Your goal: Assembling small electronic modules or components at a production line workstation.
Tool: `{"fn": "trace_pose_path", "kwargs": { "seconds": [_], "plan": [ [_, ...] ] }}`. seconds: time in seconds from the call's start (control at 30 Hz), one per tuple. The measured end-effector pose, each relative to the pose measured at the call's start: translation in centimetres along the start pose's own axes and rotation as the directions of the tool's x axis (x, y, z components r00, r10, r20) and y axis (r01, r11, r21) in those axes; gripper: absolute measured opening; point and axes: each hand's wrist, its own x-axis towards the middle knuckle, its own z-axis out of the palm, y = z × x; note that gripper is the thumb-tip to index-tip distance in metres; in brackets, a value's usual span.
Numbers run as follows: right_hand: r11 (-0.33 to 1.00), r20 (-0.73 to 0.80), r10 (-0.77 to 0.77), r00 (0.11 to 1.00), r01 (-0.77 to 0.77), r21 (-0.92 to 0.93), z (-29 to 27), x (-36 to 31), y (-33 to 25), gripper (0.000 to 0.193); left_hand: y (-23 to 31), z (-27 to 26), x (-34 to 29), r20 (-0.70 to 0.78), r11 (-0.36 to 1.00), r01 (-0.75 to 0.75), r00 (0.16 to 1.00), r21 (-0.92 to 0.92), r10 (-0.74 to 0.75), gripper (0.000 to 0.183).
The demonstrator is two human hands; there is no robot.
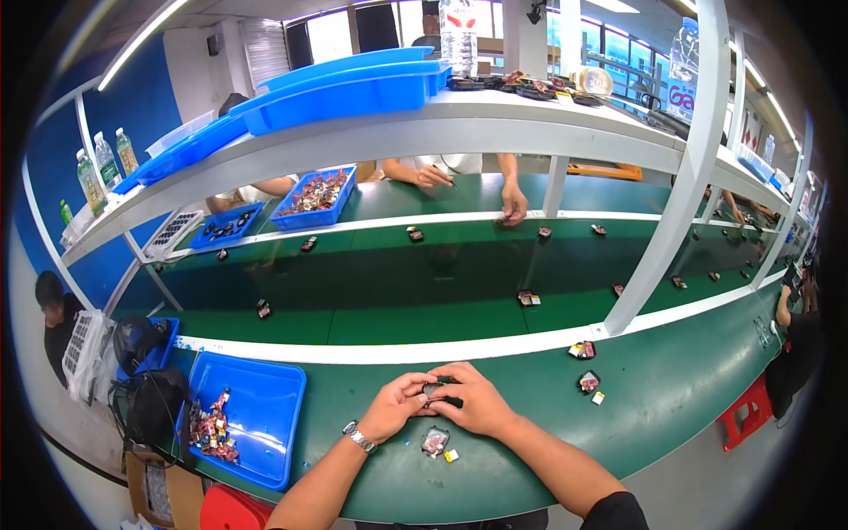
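Note:
My left hand [395, 408], with a metal watch on its wrist, and my right hand [474, 403] meet over the green table [371, 495]. Between their fingertips they pinch a small black plastic casing [431, 390], partly hidden by the fingers. Just below the hands lies a dark open unit [434, 441] with reddish parts inside, and a small yellow-and-white piece [452, 456] rests beside it. To the left stands a blue tray [281, 389] with a heap of small red and metallic parts [212, 428] along its left side.
Beyond a white rail, a green conveyor [389, 309] carries several small units. More units [589, 382] lie on my table at right. Across the belt, a person's hands [513, 205] work near a filled blue bin [316, 199]. A shelf with blue trays [340, 93] and bottles crosses above; a post [676, 168] rises at right.

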Motion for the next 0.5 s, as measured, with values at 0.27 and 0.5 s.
{"fn": "trace_pose_path", "kwargs": {
  "seconds": [0.27,0.5],
  "plan": [
    [0.998,-0.095,0.051,0.994,-0.049,0.031,0.6,-0.1,-0.2,0.013,0.2,0.0,0.0,-0.022,0.997,0.022,0.999,-0.069,-0.024,0.033],
    [0.997,-0.255,0.073,0.964,-0.07,0.023,2.0,-0.2,-0.1,0.014,0.0,0.1,0.1,-0.035,0.997,-0.005,0.999,-0.075,0.002,0.032]
  ]
}}
